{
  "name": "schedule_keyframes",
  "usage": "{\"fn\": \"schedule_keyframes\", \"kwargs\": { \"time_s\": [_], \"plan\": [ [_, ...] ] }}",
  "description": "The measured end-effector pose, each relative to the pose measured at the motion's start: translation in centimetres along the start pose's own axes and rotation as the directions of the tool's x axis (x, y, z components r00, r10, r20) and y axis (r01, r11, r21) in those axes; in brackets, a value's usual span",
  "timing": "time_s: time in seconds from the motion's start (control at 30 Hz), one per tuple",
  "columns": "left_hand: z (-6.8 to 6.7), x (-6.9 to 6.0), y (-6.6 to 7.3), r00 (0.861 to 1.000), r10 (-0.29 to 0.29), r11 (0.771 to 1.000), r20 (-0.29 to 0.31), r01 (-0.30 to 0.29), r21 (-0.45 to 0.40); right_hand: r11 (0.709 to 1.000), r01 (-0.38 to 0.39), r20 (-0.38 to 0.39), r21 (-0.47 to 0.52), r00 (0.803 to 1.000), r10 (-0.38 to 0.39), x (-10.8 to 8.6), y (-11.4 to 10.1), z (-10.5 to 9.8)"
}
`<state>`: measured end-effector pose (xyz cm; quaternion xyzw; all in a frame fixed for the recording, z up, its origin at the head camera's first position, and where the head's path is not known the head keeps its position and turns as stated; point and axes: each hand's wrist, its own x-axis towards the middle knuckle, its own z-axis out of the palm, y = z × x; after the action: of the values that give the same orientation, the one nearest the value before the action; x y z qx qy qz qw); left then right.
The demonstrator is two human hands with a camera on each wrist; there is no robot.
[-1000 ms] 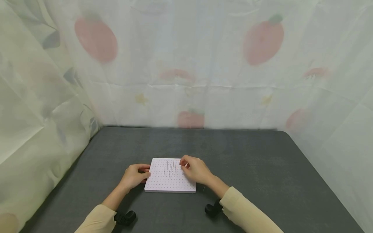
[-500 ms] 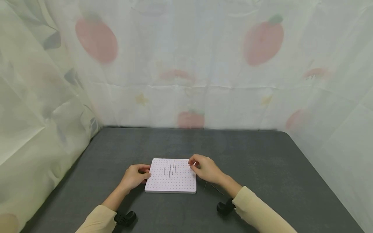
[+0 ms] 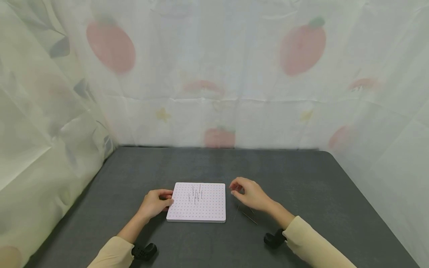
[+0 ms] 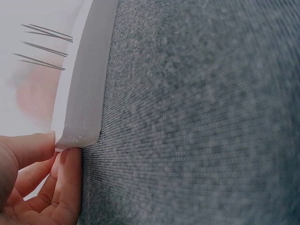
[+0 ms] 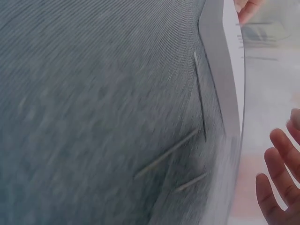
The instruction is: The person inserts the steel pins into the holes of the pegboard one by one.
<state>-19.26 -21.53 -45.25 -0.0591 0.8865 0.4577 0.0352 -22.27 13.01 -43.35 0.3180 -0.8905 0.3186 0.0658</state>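
Note:
A white square pegboard (image 3: 209, 212) with rows of small holes lies flat on the dark table. Several thin metal pins (image 3: 202, 194) stand upright in its middle and upper part; in the left wrist view the pins (image 4: 44, 48) lean slightly differently. My left hand (image 3: 155, 203) grips the board's left edge, thumb (image 4: 35, 147) on top and fingers against the side. Just off the board's right edge hovers my right hand (image 3: 253, 195), fingers loosely bent, nothing seen between them. Below it, loose pins (image 5: 200, 96) lie on the table, partly hidden in the head view.
The grey-black tabletop (image 3: 295, 178) extends around the board on all sides. A white curtain (image 3: 251, 74) with fruit prints hangs behind it, and another curtain (image 3: 50, 149) lines the left. Black wrist devices (image 3: 275, 239) sit under both cuffs.
My right hand has moved right, from over the pegboard to beyond its right edge, uncovering the board's right side and loose pins on the table. The left hand has stayed in place.

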Motion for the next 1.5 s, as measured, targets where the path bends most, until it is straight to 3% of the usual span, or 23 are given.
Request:
{"fn": "schedule_keyframes", "kwargs": {
  "time_s": [0.23, 0.43, 0.83, 1.5],
  "plan": [
    [0.0, 0.0, 0.0, 1.0, 0.002, 1.0, 0.004, -0.002, -0.012, 0.999, -0.052, 0.012, -0.013, 0.999, 0.052, -1.0, 1.3, -0.7],
    [0.0, 0.0, 0.0, 1.0, 0.002, 1.0, 0.005, -0.002, -0.005, 0.998, -0.039, 0.014, -0.05, 0.999, 0.039, -2.2, 2.5, -1.0],
    [0.0, 0.0, 0.0, 1.0, -0.002, 1.0, -0.001, 0.002, 0.0, 0.998, -0.04, 0.096, -0.058, 0.994, 0.045, -4.0, 4.1, -1.3],
    [0.1, -0.1, 0.0, 1.0, 0.001, 1.0, -0.007, -0.001, -0.008, 0.99, -0.002, 0.16, -0.142, 0.987, 0.025, -4.3, 4.6, -1.0]
  ]
}}
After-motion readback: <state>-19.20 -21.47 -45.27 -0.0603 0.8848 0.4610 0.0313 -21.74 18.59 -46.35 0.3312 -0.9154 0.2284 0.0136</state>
